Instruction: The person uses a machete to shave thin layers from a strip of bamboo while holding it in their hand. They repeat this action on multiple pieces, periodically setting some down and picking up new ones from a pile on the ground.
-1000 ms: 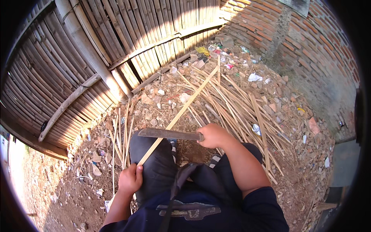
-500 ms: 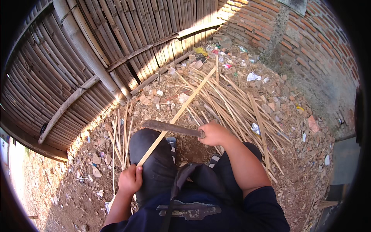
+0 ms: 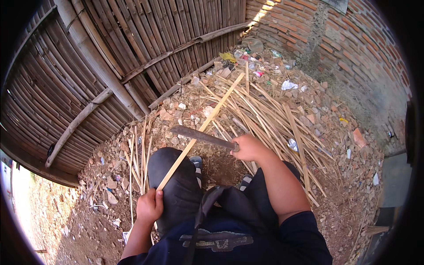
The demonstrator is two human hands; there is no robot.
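My left hand (image 3: 150,205) is closed on the near end of a long pale bamboo strip (image 3: 216,110), which slants up and away to the right across my left knee. In my right hand (image 3: 247,148) is the handle of a machete (image 3: 203,135). Its dark, worn blade points left and lies across the strip, touching or just over it, beyond the knee. Under the strip's far end spreads a loose pile of bamboo strips (image 3: 269,119) on the ground.
A few more strips (image 3: 139,154) stand left of my left knee. A slatted bamboo wall (image 3: 106,57) rises on the left, a brick wall (image 3: 353,57) at the back right. Stones and litter cover the ground, with a white scrap (image 3: 289,85) beyond the pile.
The machete has moved away from me along the bamboo strip and slightly right, with my right hand. My left hand keeps its place. Sunlight on the bamboo wall has faded.
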